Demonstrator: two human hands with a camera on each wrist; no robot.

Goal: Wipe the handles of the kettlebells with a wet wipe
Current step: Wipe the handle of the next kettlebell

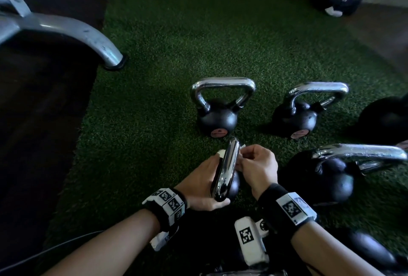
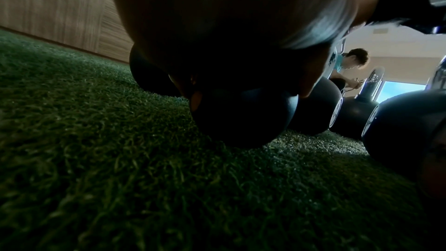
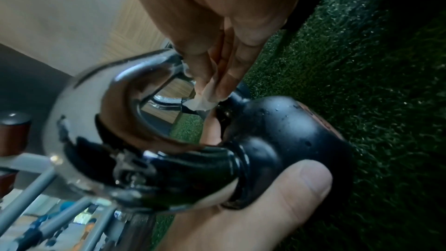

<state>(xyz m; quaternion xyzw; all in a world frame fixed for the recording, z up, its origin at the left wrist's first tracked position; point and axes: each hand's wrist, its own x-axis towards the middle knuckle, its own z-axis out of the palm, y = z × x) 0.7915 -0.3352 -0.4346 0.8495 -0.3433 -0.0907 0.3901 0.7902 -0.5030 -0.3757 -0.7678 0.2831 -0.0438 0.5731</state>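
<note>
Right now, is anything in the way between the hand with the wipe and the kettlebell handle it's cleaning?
Nothing visible. The right hand pinches the wet wipe directly against the chrome handle of the small kettlebell, which the left hand holds. The other kettlebells stand apart on the turf.

Both forearms reach forward and meet low in front of the person, each wrist wrapped in a black band. The left hand [image 1: 204, 184] cups the kettlebell [image 1: 225, 176], thumb at the near side. The right hand [image 1: 257, 168] curls its fingers [image 3: 231, 68], pinching a wipe [image 3: 201, 102].
</note>
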